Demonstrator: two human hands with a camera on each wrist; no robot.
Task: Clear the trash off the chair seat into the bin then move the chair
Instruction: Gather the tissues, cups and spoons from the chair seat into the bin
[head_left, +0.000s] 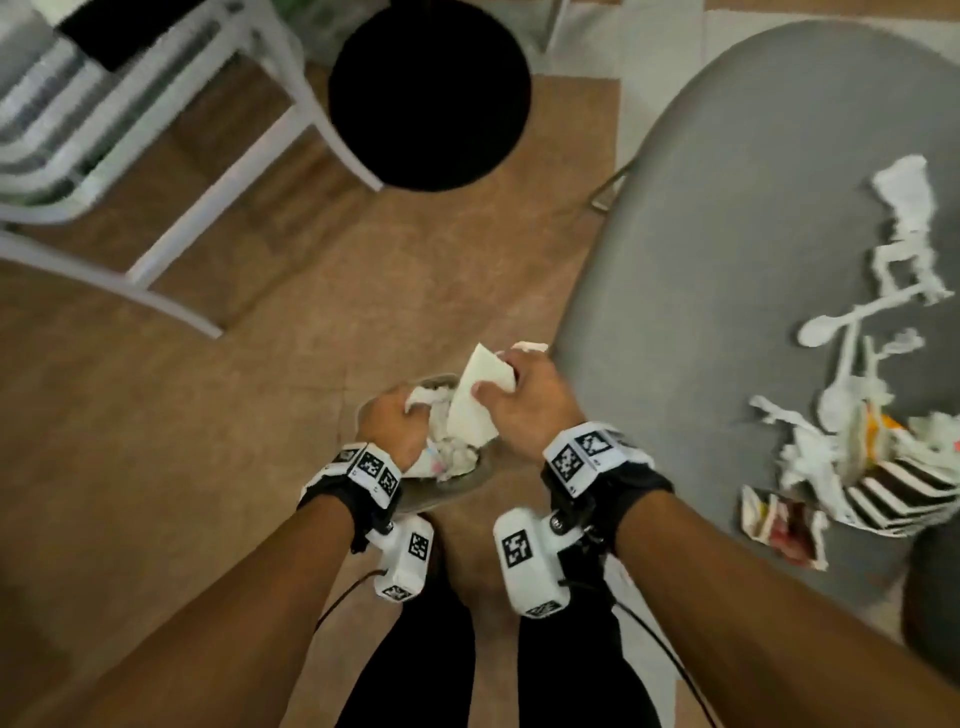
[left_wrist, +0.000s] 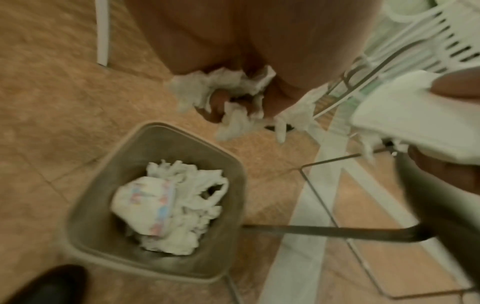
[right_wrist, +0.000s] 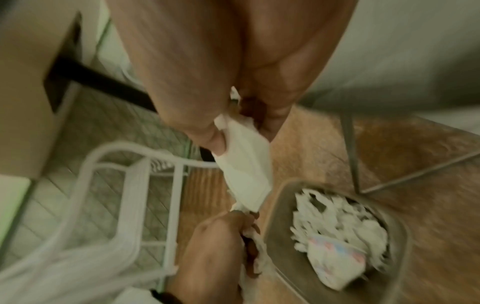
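Both hands hover over the small grey bin (head_left: 457, 488), which stands on the floor left of the grey chair seat (head_left: 727, 291). My left hand (head_left: 397, 423) grips crumpled white tissue (left_wrist: 228, 98). My right hand (head_left: 524, 400) holds a folded white napkin (head_left: 475, 410) that hangs down over the bin (left_wrist: 91, 205). The bin (right_wrist: 285, 236) holds crumpled tissues and a wrapper (left_wrist: 145, 205). On the seat lie torn tissue strips (head_left: 904, 228), white plastic spoons (head_left: 826, 332) and a heap of wrappers (head_left: 857, 467).
A round black stool (head_left: 431, 93) stands ahead on the brown floor. A white wire rack (head_left: 130, 130) is at the upper left. The chair's thin metal legs (left_wrist: 324, 228) run right beside the bin. My legs and a black shoe (left_wrist: 49, 286) are just behind it.
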